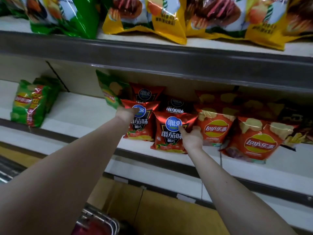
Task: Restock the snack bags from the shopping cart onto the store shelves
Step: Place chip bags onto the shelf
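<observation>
- The left hand [126, 114] grips the top corner of the left red bag [139, 128], with the thumb lying across its front.
- The right hand [192, 135] pinches the right edge of the right red bag [169, 133], thumb on the front and fingers behind.
- Both bags stand on the middle shelf [81, 112], in front of two more red bags.
- The right red bag sits at the shelf's front lip. If it is let go while leaning outward, it would likely tip off toward the cart [98, 221].
- A green bag [110, 94] leans just behind the left hand, and a careless pull-back could drag it over.
- The orange bags [215, 128] crowd the right hand, so a nudge may topple them.
- The foil looks slick and the bags are puffed, so a hard squeeze could crush the chips.
</observation>
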